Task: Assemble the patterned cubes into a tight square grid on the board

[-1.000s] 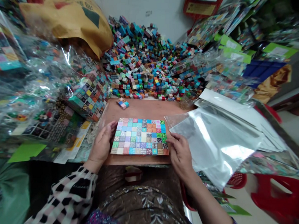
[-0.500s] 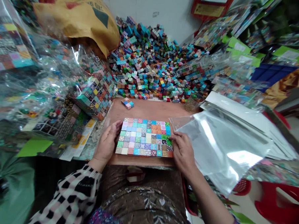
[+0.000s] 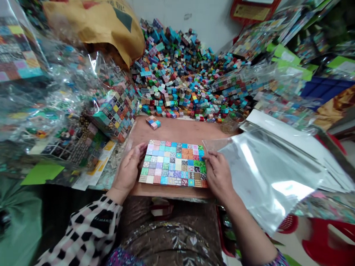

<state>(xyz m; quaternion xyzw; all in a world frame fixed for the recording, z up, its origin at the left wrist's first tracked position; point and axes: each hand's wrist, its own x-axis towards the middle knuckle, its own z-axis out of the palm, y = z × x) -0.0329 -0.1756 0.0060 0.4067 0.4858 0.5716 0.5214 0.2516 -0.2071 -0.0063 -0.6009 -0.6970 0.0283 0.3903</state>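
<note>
A flat rectangular layer of small patterned cubes (image 3: 173,164) lies on the brown board in front of me, its colourful square faces lined up in rows. My left hand (image 3: 129,168) rests along its left side, fingers stretched out and lying close to that edge. At the right edge, my right hand (image 3: 219,172) has its fingers bent and pressed together against the cubes; its fingertips are partly hidden. Beyond the layer, a small cluster of cubes (image 3: 153,122) sits apart on the board. Right beside my right hand lies a clear plastic bag (image 3: 255,168).
A large heap of loose cubes (image 3: 178,78) rises against the wall. Wrapped cube blocks (image 3: 117,112) crowd the left, below a yellow sack (image 3: 102,26). On the right are a clear cup (image 3: 231,122), white sheets (image 3: 283,136) and a blue bin (image 3: 322,89).
The whole view has shifted slightly. Both hands stay at the two sides of the cube layer, which looks the same.
</note>
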